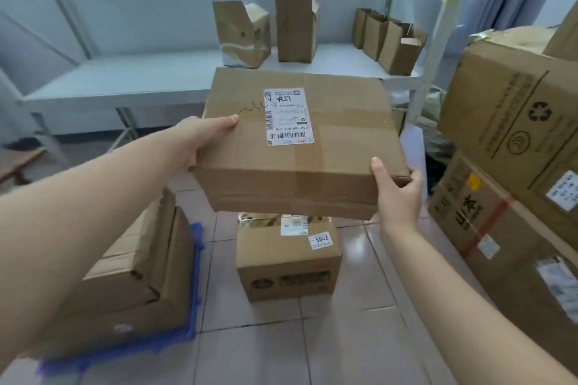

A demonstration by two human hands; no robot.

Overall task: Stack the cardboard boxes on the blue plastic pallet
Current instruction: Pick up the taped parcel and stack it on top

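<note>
**Two-handed carry of a flat cardboard box above the floor**

A flat cardboard box [300, 141], bearing a white shipping label [287, 116] on its top face, is held in the air between the two hands. The left hand [203, 137] is clamped on the box's left edge, thumb lying over the top face. The right hand [397, 187] is clamped on the near right corner, thumb on top and fingers wrapped round the side. Directly below the hands, a smaller box marked 5842 [287, 259] stands on the tiled floor [281, 347]. Below the left forearm, stacked boxes [137, 284] rest on the blue plastic pallet [195, 284]. To the right of the right hand stands a pile of large cartons [513, 122]. Beyond the hands, a grey shelf [125, 78] carries upright open cartons [240, 34].
</note>
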